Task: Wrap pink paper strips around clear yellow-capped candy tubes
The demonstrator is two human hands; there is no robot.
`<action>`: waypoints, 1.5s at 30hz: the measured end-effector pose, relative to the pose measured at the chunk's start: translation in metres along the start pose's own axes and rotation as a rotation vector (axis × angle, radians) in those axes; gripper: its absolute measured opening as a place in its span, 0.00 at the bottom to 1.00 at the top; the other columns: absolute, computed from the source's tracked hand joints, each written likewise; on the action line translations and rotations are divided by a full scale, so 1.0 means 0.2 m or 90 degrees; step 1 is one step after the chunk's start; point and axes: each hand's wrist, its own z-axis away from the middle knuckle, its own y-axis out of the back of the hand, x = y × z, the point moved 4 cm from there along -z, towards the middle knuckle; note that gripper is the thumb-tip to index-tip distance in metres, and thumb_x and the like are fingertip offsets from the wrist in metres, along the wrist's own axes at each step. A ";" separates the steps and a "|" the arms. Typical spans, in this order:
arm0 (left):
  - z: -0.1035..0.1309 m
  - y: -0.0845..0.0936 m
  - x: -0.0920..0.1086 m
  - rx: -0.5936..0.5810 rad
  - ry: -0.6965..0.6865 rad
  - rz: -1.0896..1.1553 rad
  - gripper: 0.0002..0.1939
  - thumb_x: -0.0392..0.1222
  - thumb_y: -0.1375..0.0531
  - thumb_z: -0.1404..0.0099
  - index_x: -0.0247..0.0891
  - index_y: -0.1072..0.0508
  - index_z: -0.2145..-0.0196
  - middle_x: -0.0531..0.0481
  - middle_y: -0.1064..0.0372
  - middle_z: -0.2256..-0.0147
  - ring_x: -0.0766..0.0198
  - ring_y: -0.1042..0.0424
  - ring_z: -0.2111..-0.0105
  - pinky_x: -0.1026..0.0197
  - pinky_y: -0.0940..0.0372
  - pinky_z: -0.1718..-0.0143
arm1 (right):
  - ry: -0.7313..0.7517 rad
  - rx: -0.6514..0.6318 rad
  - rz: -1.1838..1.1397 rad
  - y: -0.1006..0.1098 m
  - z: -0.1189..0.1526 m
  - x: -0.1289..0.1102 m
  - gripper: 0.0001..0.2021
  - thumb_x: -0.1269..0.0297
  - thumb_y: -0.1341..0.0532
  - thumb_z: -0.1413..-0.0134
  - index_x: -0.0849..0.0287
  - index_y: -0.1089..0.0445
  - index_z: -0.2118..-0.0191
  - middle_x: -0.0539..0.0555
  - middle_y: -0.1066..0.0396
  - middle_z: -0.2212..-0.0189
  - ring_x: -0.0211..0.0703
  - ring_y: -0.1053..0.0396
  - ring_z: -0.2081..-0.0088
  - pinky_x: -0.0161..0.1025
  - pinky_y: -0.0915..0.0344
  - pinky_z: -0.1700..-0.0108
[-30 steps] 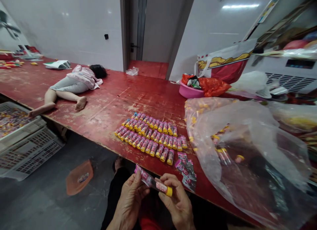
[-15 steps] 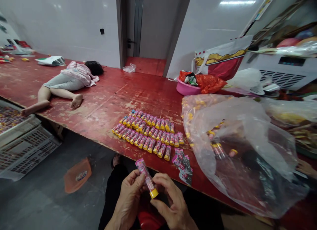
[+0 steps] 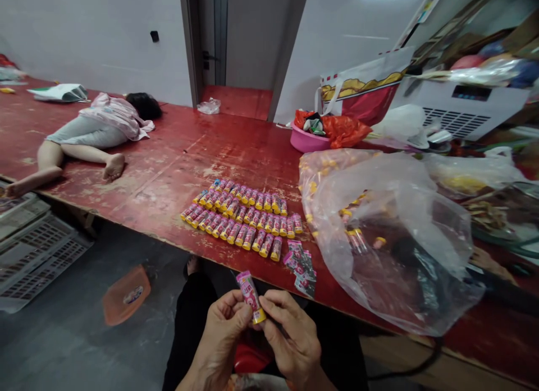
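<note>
A small pink-printed tube with a yellow cap (image 3: 250, 294) is held between my two hands, tilted, its yellow end toward me. My left hand (image 3: 222, 329) pinches it from the left with thumb and fingers. From the right, my right hand (image 3: 290, 332) grips it near the yellow end with its fingertips. Just beyond, several rows of like tubes (image 3: 236, 217) lie side by side on the red table (image 3: 168, 211). A few pink and grey printed labels (image 3: 301, 267) lie flat at the table's edge, right of the rows.
A large clear plastic bag (image 3: 387, 239) with yellow-capped tubes inside spreads over the right side. Behind it stands a pink basin (image 3: 307, 139) with red bags. A person (image 3: 101, 122) lies on the table at far left. White crates (image 3: 46, 256) and an orange stool (image 3: 126, 295) stand below.
The tube has turned more upright, and its printed face now shows toward me. My right fingers have closed in on it near the yellow end. The view has shifted slightly.
</note>
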 end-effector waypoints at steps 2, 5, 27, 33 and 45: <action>0.00 0.01 -0.01 0.007 0.003 0.002 0.19 0.47 0.25 0.55 0.33 0.21 0.68 0.48 0.26 0.77 0.70 0.30 0.79 0.70 0.35 0.73 | -0.009 0.011 -0.011 0.00 0.00 0.00 0.21 0.79 0.44 0.42 0.52 0.28 0.47 0.56 0.29 0.63 0.42 0.28 0.65 0.36 0.27 0.68; -0.01 0.01 -0.02 0.006 0.007 0.004 0.19 0.47 0.24 0.55 0.33 0.21 0.69 0.48 0.25 0.77 0.70 0.29 0.79 0.70 0.34 0.73 | -0.022 0.019 -0.021 0.00 0.01 0.01 0.20 0.79 0.44 0.42 0.52 0.27 0.49 0.56 0.29 0.64 0.42 0.28 0.66 0.36 0.27 0.69; -0.04 0.02 -0.06 0.012 0.022 0.000 0.18 0.46 0.25 0.55 0.34 0.21 0.69 0.48 0.26 0.77 0.70 0.29 0.78 0.70 0.33 0.73 | 0.025 0.055 0.094 0.01 0.05 0.03 0.23 0.81 0.44 0.44 0.53 0.29 0.46 0.56 0.28 0.63 0.43 0.26 0.65 0.36 0.28 0.68; -0.05 0.03 -0.04 0.033 0.011 -0.002 0.17 0.44 0.26 0.52 0.34 0.21 0.66 0.47 0.25 0.74 0.69 0.29 0.76 0.69 0.33 0.71 | 0.040 0.062 0.106 0.00 0.04 0.04 0.20 0.81 0.44 0.44 0.56 0.29 0.50 0.56 0.28 0.64 0.43 0.26 0.67 0.36 0.28 0.70; -0.13 0.04 0.17 0.133 -0.089 -0.191 0.20 0.50 0.26 0.53 0.34 0.21 0.66 0.49 0.25 0.70 0.67 0.29 0.71 0.68 0.34 0.68 | 0.204 -0.005 0.311 0.02 0.09 0.07 0.12 0.82 0.47 0.42 0.61 0.30 0.65 0.54 0.30 0.75 0.44 0.28 0.68 0.37 0.33 0.70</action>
